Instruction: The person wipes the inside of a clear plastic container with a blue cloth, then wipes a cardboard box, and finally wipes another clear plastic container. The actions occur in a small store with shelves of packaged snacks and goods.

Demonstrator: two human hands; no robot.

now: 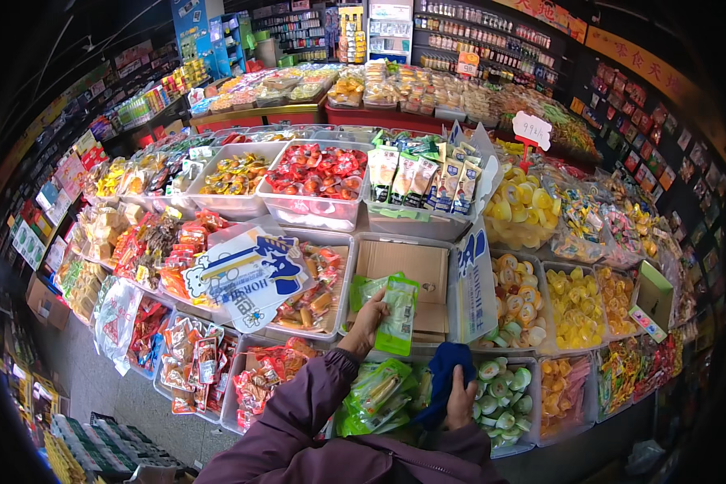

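My left hand grips a green, partly clear snack packet over a plastic bin lined with brown cardboard. Another green packet lies in that bin, just behind my fingers. My right hand is closed on a dark blue cloth, which hangs down over the lower bin. Similar green packets are piled in the bin below my left hand, near my body.
Bins of red-wrapped snacks, tube-shaped packets, jelly cups and green-lidded cups surround my hands. A printed plastic sheet covers bins at left; another lid stands upright at right. A price sign rises behind.
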